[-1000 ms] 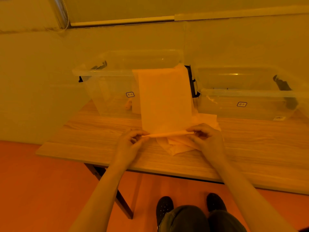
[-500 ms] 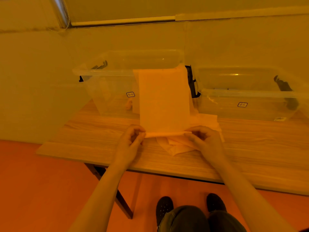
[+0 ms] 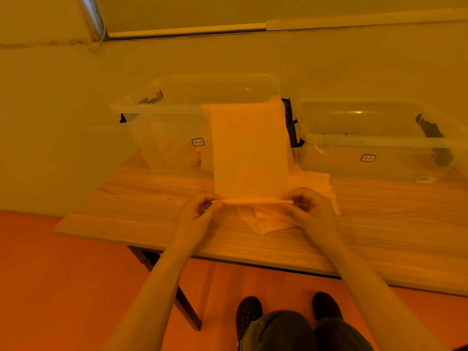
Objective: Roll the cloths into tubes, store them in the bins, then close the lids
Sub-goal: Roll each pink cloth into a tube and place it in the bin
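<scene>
Two hands, left hand [image 3: 196, 211] and right hand [image 3: 307, 207], pinched on cloth [image 3: 249, 153] near edge; rolling step just started; next, roll to be tightened toward bins [image 3: 162, 110].

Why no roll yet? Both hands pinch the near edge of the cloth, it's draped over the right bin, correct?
Not quite. The head view shows the cloth draped over the rim of the left bin, not the right bin. The rest stands: the left hand and the right hand pinch its near edge, which is only just turned over.
</scene>
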Demonstrator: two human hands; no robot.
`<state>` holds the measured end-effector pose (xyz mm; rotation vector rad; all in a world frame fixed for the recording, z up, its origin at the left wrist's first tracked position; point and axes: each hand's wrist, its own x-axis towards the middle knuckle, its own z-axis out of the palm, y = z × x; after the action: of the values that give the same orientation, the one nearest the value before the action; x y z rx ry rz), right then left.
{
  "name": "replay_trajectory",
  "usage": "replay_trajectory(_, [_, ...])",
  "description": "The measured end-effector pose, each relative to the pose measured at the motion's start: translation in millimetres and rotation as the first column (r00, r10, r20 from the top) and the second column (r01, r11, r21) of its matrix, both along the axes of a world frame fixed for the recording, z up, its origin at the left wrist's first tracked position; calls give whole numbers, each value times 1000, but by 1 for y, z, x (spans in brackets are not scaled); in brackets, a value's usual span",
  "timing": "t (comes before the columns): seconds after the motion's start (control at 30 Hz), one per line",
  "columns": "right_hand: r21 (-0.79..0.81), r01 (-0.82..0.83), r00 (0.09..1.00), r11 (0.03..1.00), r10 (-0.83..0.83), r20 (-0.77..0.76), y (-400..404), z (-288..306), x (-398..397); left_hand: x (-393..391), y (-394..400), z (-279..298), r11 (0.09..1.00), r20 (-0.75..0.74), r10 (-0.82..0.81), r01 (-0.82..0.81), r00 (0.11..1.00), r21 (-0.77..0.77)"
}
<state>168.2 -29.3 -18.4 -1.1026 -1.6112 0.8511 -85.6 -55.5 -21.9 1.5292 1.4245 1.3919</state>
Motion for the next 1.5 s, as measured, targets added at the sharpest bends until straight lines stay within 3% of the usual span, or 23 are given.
replay_trajectory(0.1, [1,5,999,1000,-5,53,1,-1,0,0,-1,0,1000,-3,-13,13,1000,19])
replay_trajectory(0.33, [38,-9,999,999,11,-46,-2,0,-2,0,-2,2,998,-29,-66,67,997,23])
replay_trajectory(0.67, [-6,1,999,1000,-1,-41,-1,0,-1,1,-3,4,998,-13,-49,49,999,26])
replay_trajectory(0.8, [-4,9,999,1000,-9,32,1,-1,-1,-1,-1,1,1000,-9,-28,28,1000,-5])
replay_trajectory(0.93, [17,10,998,1000,-9,-68,-2,2,-2,0,-3,2,999,14,-32,32,999,32])
replay_trajectory(1.07, [28,-17,998,999,19,-57,-3,2,-3,2,-4,5,997,-34,-68,69,997,34])
replay_trajectory(1.27, [26,4,1000,1000,-4,-11,-4,3,-1,1,-4,4,998,52,-68,69,996,-12])
replay_trajectory(1.4, [-37,-17,996,999,13,-83,-3,1,-3,2,-3,5,997,37,-71,71,997,5])
replay_trajectory(1.5, [11,19,1000,1000,-19,-7,-2,0,-3,3,-4,6,998,21,-66,66,998,-9])
